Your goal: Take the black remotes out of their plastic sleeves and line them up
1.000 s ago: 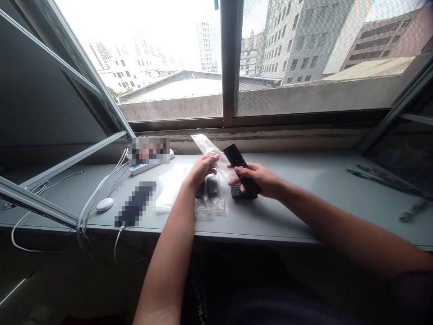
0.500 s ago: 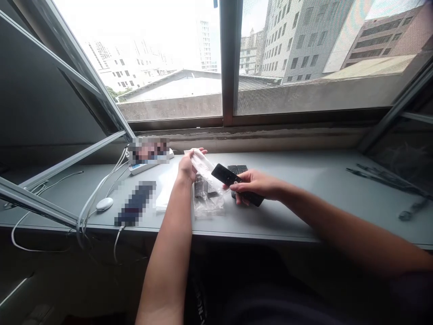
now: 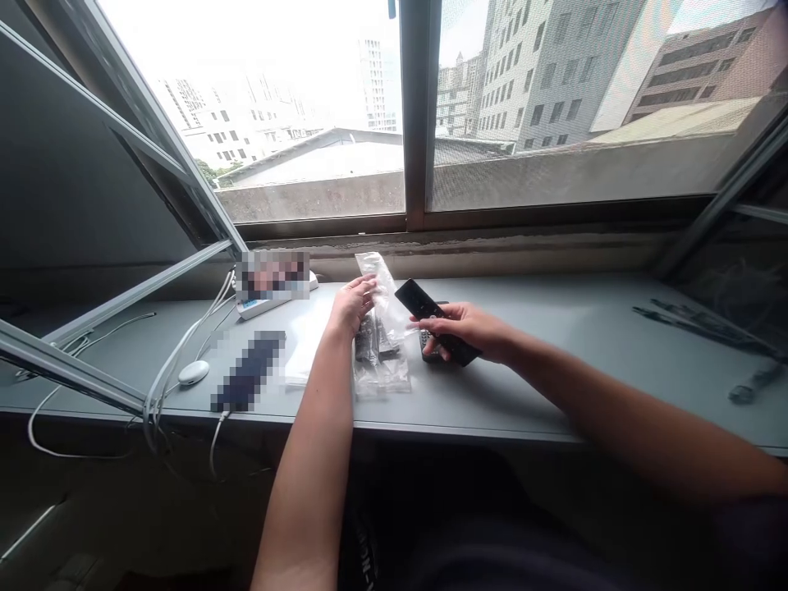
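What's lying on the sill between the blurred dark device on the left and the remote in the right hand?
In the head view, between the dark device and the remote in the right hand: a flat white sheet, the left hand holding a clear bag, and bagged dark items.

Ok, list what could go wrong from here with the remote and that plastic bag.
1. The right hand grips the black remote by its lower end only, so its raised tip could tip out.
2. The left hand pinches the clear bag at one edge; the limp mouth may fold shut.
3. The packets lie near the sill edge.

Head cam, down-forward (near sill (image 3: pixel 554 394))
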`<move>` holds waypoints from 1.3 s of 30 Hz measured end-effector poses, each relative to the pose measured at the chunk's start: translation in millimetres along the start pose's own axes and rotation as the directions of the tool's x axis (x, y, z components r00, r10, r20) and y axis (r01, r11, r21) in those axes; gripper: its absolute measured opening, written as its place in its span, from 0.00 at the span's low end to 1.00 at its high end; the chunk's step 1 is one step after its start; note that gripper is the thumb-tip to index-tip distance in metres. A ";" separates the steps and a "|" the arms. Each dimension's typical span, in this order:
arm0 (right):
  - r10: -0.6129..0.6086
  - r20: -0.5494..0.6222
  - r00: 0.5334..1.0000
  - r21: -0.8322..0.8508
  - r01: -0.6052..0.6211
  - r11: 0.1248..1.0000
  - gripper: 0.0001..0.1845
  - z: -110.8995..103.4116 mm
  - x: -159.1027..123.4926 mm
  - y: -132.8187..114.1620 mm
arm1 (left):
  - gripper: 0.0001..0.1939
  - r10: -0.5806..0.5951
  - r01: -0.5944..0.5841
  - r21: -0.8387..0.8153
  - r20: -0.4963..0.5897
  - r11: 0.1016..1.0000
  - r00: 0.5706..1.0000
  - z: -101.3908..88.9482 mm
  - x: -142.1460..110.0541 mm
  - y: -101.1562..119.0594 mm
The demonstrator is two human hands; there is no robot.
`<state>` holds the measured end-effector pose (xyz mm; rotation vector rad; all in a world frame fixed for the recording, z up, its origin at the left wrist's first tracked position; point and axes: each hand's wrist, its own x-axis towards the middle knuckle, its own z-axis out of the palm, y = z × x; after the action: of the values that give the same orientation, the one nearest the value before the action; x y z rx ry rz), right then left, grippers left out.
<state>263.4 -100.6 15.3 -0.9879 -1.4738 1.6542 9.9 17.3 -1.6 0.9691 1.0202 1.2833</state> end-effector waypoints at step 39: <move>0.023 0.030 0.999 0.403 -0.033 0.914 0.35 1.3 -3.7 -11.7 | 0.16 0.515 -0.172 0.965 0.047 0.198 0.856 -62.0 -12.2 65.8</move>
<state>264.1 -103.2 27.4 -0.7601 -1.0695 1.8973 -68.0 8.8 45.1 2.1171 2.0217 1.0940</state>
